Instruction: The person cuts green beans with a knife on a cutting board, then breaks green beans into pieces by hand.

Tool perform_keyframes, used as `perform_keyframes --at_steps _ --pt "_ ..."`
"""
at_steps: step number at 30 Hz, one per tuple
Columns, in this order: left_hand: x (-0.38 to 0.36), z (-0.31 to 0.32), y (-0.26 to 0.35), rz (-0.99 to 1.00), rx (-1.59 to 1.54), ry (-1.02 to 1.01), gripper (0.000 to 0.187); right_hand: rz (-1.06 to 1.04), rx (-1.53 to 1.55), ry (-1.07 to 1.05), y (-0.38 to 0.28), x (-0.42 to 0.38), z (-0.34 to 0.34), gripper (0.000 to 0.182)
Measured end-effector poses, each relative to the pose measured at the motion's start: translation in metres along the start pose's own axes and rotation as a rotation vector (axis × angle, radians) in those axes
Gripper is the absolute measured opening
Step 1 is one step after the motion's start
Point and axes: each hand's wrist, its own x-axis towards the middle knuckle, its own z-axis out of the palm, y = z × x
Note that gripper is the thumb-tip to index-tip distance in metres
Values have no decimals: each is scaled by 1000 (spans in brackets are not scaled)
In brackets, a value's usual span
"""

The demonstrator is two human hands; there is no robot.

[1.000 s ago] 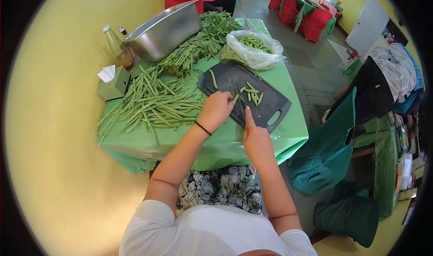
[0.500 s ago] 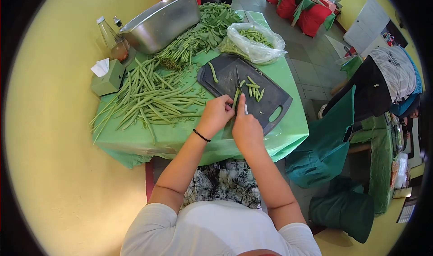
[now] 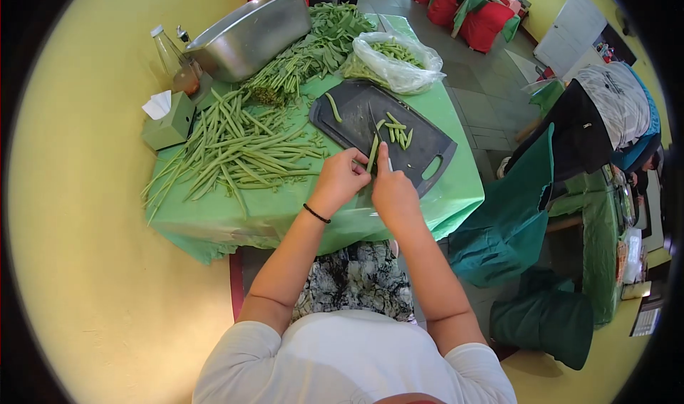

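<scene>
My left hand (image 3: 343, 177) pinches a green bean (image 3: 372, 154) at the near left part of the dark cutting board (image 3: 420, 137). In my right hand (image 3: 393, 190) is a knife (image 3: 376, 123), its forefinger stretched along the back and its blade pointing away across the board, beside the bean. Several cut bean pieces (image 3: 399, 135) lie to the right of the blade. One curved bean (image 3: 333, 107) rests near the board's far left edge. Left of the board, a large pile of long beans (image 3: 235, 147) covers the green tablecloth (image 3: 285, 208).
Behind the pile are a metal basin (image 3: 253, 37), leafy bundles (image 3: 320, 44), a bottle (image 3: 167, 51) and a tissue box (image 3: 169, 125). A plastic bag of cut beans (image 3: 399, 62) sits beyond the board. A person (image 3: 570, 122) bends over at the right, near green-covered chairs.
The view has shifted slightly. The bean in my left hand now shows more of its length beside the blade, and my left fingers sit a little farther from the knife.
</scene>
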Motion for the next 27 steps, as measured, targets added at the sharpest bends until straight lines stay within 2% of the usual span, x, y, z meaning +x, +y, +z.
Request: perform_keyframes --at_steps 3,8,13,17,22,27 --pt "2 -7 -1 1 -28 73 18 -54 9 18 1 9 -4 69" --pt "24 -5 -3 52 92 68 15 -66 1 104 6 -12 -13 69" --pt "25 -4 -4 28 108 76 11 -63 29 -17 -2 -20 -7 68" --pt "23 1 -6 58 142 128 11 -47 -5 -2 -11 -16 3 70" --pt "25 -3 -10 7 92 67 10 -51 77 69 -19 23 13 71" --pt "20 -5 -7 -12 19 100 10 -31 64 9 -18 -15 11 71"
